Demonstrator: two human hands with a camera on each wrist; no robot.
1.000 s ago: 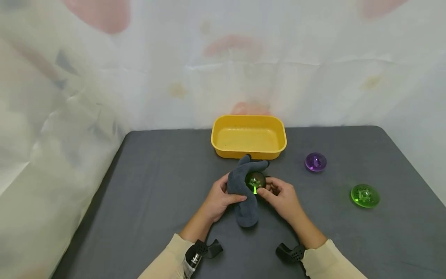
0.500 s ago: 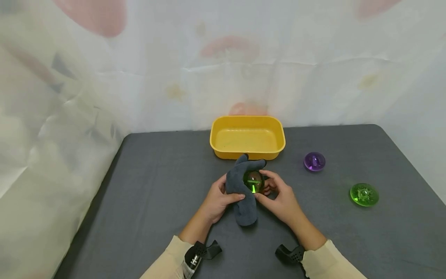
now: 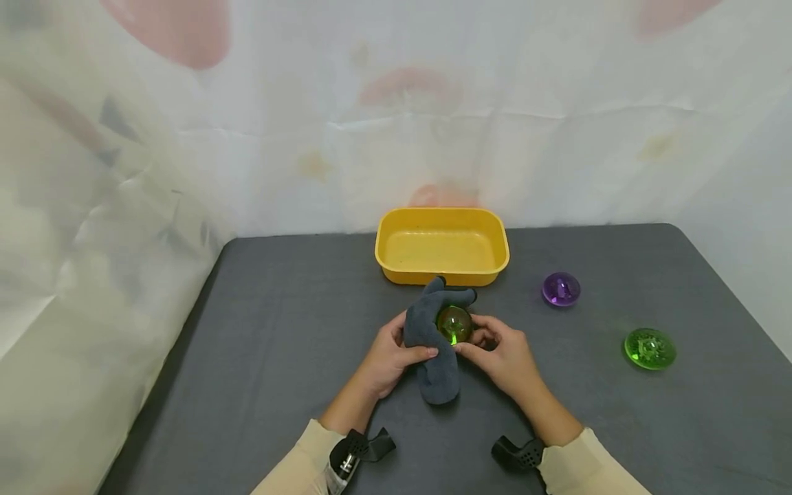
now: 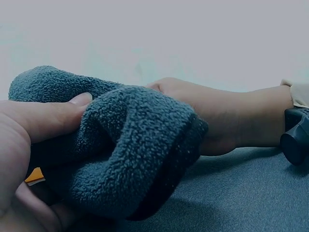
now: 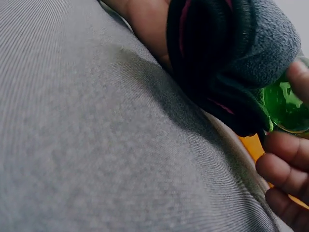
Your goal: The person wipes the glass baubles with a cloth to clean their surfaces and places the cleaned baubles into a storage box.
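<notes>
I see my left hand (image 3: pixel 388 354) gripping the grey cloth (image 3: pixel 433 344), my right hand (image 3: pixel 500 354) pinching the green ball (image 3: pixel 454 324) against it; the yellow tray (image 3: pixel 441 273) sits just beyond.

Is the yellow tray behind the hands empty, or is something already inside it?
Empty. In the head view the yellow tray shows only its bare bottom; the green ball is outside it, held against the grey cloth.

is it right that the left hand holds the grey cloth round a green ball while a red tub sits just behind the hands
Not quite: the tub is yellow, not red, as the head view shows. The rest stands: the left hand holds the grey cloth round the green ball, with the tub just behind the hands.
</notes>
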